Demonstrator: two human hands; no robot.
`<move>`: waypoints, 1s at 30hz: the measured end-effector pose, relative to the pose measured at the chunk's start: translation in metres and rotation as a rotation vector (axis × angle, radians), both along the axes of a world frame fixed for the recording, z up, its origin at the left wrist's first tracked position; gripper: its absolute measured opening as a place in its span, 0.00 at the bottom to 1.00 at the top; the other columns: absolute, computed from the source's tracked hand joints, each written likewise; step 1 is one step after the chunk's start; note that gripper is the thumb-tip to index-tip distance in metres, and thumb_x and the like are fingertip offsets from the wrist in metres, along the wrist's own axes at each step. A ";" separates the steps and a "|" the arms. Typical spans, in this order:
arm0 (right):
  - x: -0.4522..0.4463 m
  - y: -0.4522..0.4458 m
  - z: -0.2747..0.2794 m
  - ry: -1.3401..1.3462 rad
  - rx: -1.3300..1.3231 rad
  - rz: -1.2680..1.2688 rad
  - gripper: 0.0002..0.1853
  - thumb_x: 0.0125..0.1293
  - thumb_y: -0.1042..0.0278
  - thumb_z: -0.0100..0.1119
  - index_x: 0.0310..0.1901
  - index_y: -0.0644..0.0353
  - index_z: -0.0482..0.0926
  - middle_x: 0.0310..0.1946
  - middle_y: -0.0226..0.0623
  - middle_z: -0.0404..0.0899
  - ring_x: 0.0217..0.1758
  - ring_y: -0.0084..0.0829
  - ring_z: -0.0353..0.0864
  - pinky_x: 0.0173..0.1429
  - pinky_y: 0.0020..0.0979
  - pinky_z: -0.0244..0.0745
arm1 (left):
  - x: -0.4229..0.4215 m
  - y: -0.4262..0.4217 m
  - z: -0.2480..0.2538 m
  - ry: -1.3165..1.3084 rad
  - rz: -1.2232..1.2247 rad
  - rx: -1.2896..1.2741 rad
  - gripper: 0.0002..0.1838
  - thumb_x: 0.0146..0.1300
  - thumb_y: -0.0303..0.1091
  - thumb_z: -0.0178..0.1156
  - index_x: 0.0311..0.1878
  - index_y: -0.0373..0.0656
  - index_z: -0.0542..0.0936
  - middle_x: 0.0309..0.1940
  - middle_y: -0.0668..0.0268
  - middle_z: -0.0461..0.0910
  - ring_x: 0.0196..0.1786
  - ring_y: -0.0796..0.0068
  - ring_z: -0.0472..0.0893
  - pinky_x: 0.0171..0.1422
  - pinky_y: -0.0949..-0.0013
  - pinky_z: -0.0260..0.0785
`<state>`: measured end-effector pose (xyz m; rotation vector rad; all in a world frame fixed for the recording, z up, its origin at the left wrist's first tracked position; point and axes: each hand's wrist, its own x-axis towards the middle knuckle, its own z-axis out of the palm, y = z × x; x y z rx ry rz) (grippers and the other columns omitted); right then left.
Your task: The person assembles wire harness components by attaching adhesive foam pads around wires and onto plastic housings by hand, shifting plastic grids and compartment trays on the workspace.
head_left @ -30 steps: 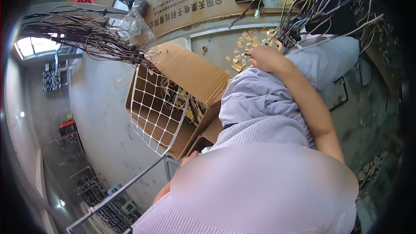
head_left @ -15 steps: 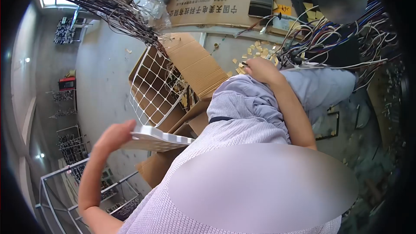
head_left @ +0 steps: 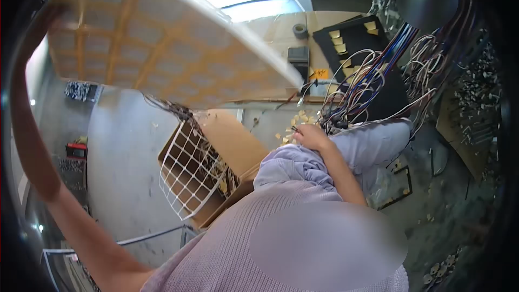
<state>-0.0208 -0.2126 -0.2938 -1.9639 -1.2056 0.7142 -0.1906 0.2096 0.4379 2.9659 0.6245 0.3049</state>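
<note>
My left hand (head_left: 54, 19) is raised at the upper left, blurred and dim, gripping the edge of a large white-rimmed panel (head_left: 146, 43). Its visible face has pale cells divided by an orange-brown lattice, and it is tilted across the upper view. My right hand (head_left: 312, 137) is closed near my raised knee; a small dark tip shows at its fingers, too little to name. Around it lie small yellowish pieces (head_left: 305, 117) and bundled cables (head_left: 359, 94). Below the panel, a white grid (head_left: 189, 176) leans in an open cardboard box (head_left: 230, 140).
A black board (head_left: 378, 86) with yellowish pieces on it lies on the bench, near a roll of tape (head_left: 300, 31) and a phone (head_left: 298, 57). Dark cables hang above the box. On the floor are a black frame (head_left: 403, 184) and a metal rack (head_left: 151, 235) at the lower left.
My left hand has lifted the panel from beside the box up to the upper left. The view has tilted upward. My right hand stays near the knee.
</note>
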 end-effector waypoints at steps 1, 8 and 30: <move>0.000 0.000 0.003 0.012 -0.011 -0.005 0.18 0.64 0.54 0.56 0.37 0.64 0.82 0.38 0.53 0.83 0.43 0.53 0.82 0.48 0.48 0.75 | 0.025 0.025 0.011 -0.026 -0.048 0.034 0.18 0.74 0.40 0.51 0.60 0.41 0.73 0.50 0.60 0.78 0.54 0.74 0.76 0.59 0.67 0.67; 0.012 0.005 0.004 0.066 -0.092 -0.091 0.21 0.63 0.52 0.55 0.38 0.65 0.83 0.39 0.54 0.83 0.45 0.52 0.82 0.51 0.46 0.75 | 0.190 0.055 -0.005 -0.274 -0.276 0.289 0.22 0.73 0.44 0.48 0.57 0.34 0.75 0.51 0.47 0.77 0.54 0.54 0.77 0.58 0.56 0.69; -0.007 -0.003 0.035 -0.074 -0.120 -0.019 0.16 0.65 0.58 0.53 0.37 0.65 0.81 0.37 0.52 0.83 0.44 0.51 0.83 0.50 0.48 0.75 | 0.069 -0.145 -0.631 -0.078 -0.271 0.604 0.22 0.59 0.31 0.58 0.59 0.42 0.72 0.57 0.62 0.77 0.58 0.65 0.78 0.54 0.64 0.74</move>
